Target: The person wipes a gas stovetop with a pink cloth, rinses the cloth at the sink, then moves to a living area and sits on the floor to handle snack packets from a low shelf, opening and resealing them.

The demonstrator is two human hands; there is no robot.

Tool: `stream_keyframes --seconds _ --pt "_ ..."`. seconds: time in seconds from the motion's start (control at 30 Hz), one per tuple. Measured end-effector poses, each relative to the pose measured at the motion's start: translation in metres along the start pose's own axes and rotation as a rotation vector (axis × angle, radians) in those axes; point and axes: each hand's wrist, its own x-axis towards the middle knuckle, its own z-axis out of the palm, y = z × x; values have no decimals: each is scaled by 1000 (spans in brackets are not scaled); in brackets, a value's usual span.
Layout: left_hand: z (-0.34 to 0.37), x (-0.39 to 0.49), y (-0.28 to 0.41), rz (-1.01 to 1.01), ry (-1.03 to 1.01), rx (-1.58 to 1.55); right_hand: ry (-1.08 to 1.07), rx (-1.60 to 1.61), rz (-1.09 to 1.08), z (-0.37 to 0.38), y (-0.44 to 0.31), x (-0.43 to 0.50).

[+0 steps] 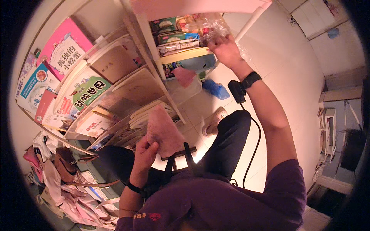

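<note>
Pinched between the thumb and fingers of my left hand (146,151) is a pink cloth (163,131), held up over my lap. My right hand (225,52) reaches to the right end of a small shelf cart's upper level, its fingers on a crinkled clear plastic bag (215,27). Left of that hand, packaged goods (173,37) lie packed on the level with a yellow edge (185,55). On the lower level stands a grey-blue bin (199,64). A second pink cloth (184,76) hangs over a translucent container (188,91) beneath.
A blue plastic bag (216,89) lies on the tiled floor by the cart. To the left stands a rack of children's books (86,92). Clothes (72,193) and a brown bag (67,163) are heaped at lower left. A black cable (256,144) hangs from my right wrist.
</note>
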Motion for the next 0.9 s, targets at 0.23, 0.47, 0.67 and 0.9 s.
stream_keyframes --seconds 0.23,0.47,0.67,0.9 --pt "25 -15 -2 -22 28 5 -76 5 116 -18 3 -63" --pt "49 -49 2 -7 -16 132 -124 -36 251 -41 19 -149" --pt "76 -85 -22 -8 -104 131 -100 163 472 -49 29 -228" --pt "97 -113 -31 -44 -165 192 -180 241 650 -47 35 -283"
